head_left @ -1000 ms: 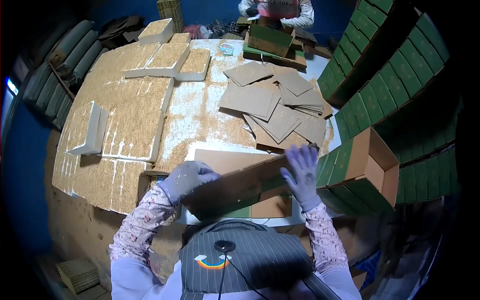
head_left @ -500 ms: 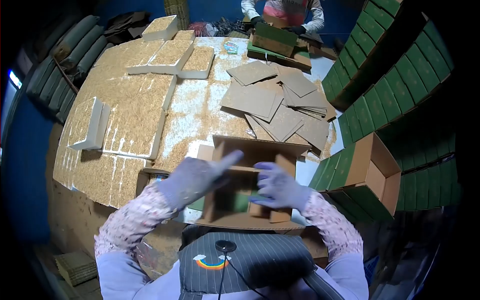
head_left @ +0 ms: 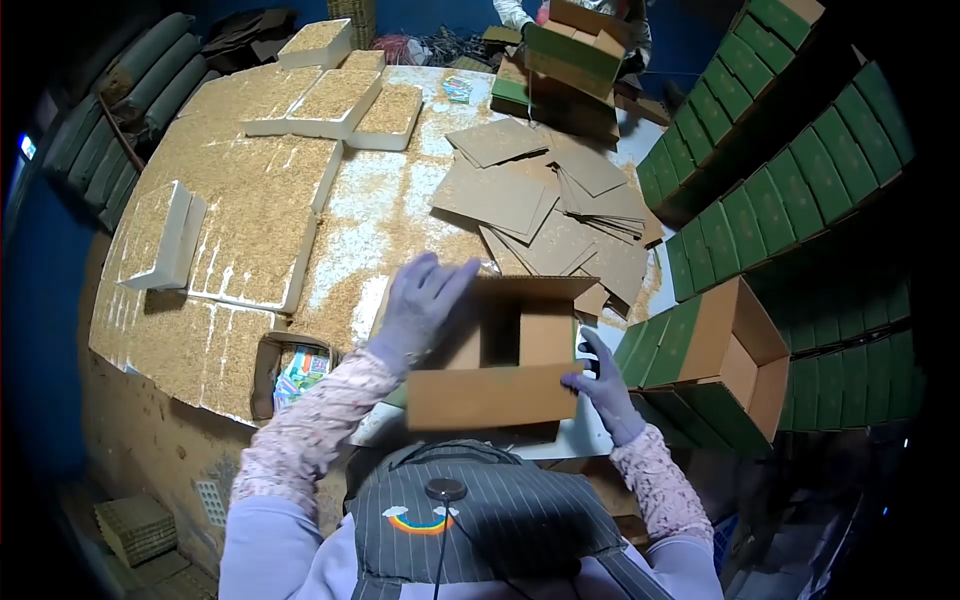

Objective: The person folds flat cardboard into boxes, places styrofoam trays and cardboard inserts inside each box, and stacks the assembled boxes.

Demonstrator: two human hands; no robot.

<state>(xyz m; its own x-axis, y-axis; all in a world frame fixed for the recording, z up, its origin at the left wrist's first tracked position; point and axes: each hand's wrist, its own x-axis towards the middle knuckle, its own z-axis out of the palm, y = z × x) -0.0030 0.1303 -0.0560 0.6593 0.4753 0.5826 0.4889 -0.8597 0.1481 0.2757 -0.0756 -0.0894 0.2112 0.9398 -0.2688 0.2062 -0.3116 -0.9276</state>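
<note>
In front of my body an unfolded-top cardboard box stands on the table, its brown inside showing and one panel leaning out toward me. My left hand, in a pale purple glove, is at the box's far left corner with fingers stretched out and apart. At the right side my right hand, gloved too, has its thumb on the end of the near panel and its fingers bent along the box's side. What lies under the box is mostly hidden.
Flat cardboard sheets lie beyond the box. Trays of golden grains fill the left. A small box of colourful packets sits near left. Green boxes are stacked right, beside an open box. Opposite, a person handles another box.
My left hand has moved from over the box to its far left corner. My right hand has gone from inside to the right side. The near panel now shows its face. The co-worker's box is raised.
</note>
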